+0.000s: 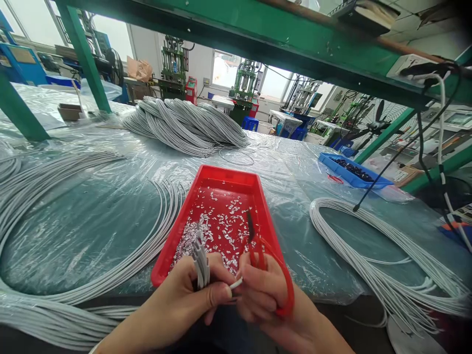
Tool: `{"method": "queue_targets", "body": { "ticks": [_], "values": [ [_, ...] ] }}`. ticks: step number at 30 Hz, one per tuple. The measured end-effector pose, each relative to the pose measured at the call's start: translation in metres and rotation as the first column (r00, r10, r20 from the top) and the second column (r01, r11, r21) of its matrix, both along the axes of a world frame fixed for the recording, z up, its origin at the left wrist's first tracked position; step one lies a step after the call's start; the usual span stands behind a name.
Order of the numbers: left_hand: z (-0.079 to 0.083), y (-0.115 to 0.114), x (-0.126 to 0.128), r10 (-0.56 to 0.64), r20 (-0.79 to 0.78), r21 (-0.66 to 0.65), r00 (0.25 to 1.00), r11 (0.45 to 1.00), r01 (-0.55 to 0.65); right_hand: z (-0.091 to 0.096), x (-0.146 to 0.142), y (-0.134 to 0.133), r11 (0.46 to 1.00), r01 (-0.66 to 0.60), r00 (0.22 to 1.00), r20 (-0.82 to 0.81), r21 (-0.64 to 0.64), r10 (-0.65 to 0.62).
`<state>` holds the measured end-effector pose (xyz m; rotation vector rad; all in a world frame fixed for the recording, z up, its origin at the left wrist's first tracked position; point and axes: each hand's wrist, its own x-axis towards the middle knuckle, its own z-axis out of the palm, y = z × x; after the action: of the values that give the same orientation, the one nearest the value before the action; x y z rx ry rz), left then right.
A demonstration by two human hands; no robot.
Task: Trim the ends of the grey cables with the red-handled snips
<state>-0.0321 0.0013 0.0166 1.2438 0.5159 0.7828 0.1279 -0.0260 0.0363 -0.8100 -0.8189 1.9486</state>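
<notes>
My left hand (188, 297) is closed around a small bundle of grey cable ends (201, 258) that stick up over the near edge of a red tray (221, 179). My right hand (263, 292) grips red-handled scissors (271, 268), blades pointing up over the tray, and its fingers also pinch one short white cable end (236, 283) between the two hands. The tray floor is strewn with several small white and silvery offcuts (217, 226).
Long grey cables loop over the plastic-covered table at left (73, 236) and right (372, 246). A thick cable bundle (188, 125) lies at the back. A blue tray of dark parts (350, 169) sits at right. Green shelf beams (258, 34) hang overhead; machines stand behind.
</notes>
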Motion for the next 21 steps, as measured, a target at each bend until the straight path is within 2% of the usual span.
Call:
{"method": "queue_targets", "body": {
  "ticks": [2, 4, 6, 8, 10, 11, 12, 14, 16, 19, 21],
  "values": [
    [-0.001, 0.002, 0.003, 0.031, 0.030, -0.025, 0.999, 0.999, -0.030, -0.002, -0.001, 0.002, 0.997, -0.039, 0.998, -0.060, -0.060, 0.035],
    [-0.004, 0.002, 0.006, 0.095, 0.030, -0.046, 0.995, 0.995, -0.094, -0.002, -0.002, 0.004, 0.999, 0.016, 1.000, 0.008, -0.036, -0.016],
    [-0.008, 0.001, 0.010, 0.184, 0.018, -0.073, 0.983, 0.981, -0.182, -0.001, -0.002, 0.004, 0.988, 0.116, 0.973, 0.190, 0.099, -0.133],
    [-0.011, 0.000, 0.012, 0.219, 0.003, -0.139, 0.976, 0.966, -0.216, 0.000, -0.003, 0.004, 0.939, 0.184, 0.871, 0.394, 0.291, -0.293],
    [-0.012, 0.000, 0.014, 0.253, -0.009, -0.161, 0.967, 0.954, -0.252, 0.000, -0.004, 0.003, 0.890, 0.206, 0.781, 0.480, 0.408, -0.401],
    [-0.012, 0.000, 0.014, 0.269, -0.005, -0.149, 0.963, 0.952, -0.267, -0.001, -0.006, 0.004, 0.888, 0.214, 0.782, 0.473, 0.408, -0.406],
    [-0.012, 0.000, 0.014, 0.275, 0.006, -0.144, 0.961, 0.952, -0.271, -0.002, -0.007, 0.005, 0.906, 0.216, 0.817, 0.440, 0.364, -0.371],
    [-0.013, 0.002, 0.013, 0.242, 0.053, -0.166, 0.969, 0.959, -0.230, -0.003, -0.010, 0.009, 0.952, 0.156, 0.891, 0.380, 0.262, -0.251],
    [-0.014, 0.003, 0.011, 0.212, 0.097, -0.201, 0.972, 0.961, -0.190, -0.002, -0.010, 0.017, 0.978, 0.078, 0.932, 0.335, 0.192, -0.139],
    [-0.013, 0.003, 0.010, 0.305, 0.069, -0.234, 0.950, 0.931, -0.281, 0.000, -0.001, 0.032, 0.977, 0.035, 0.914, 0.389, 0.211, -0.117],
    [-0.010, 0.002, 0.011, 0.355, 0.051, -0.257, 0.934, 0.908, -0.331, 0.002, 0.010, 0.042, 0.961, 0.017, 0.844, 0.512, 0.277, -0.162]
  ]
}}
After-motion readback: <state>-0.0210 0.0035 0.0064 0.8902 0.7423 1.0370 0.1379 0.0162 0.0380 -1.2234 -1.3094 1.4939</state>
